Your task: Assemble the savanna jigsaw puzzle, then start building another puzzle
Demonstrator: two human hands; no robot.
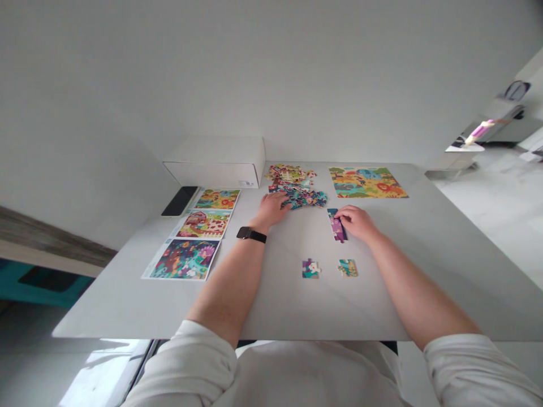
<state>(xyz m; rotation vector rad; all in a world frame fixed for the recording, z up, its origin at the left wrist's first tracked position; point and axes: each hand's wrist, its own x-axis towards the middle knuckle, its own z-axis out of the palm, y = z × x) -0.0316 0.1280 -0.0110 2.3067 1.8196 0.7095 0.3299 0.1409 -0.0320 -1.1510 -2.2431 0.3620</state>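
One purple puzzle strip [338,230] and one dark pile [309,199] are touched on the desk [275,299].
The strip lies just left of the right hand [357,221], its long axis pointed toward the near edge; the pile, nearer the far edge, is met by the left hand [272,209]. Whether anything is pinched by either cannot be told; fingertips are too small.

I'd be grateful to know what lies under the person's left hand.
The left hand is at the left edge of a dark-blue pile of puzzle pieces, some showing beside it. Whatever its palm and fingers cover is hidden.
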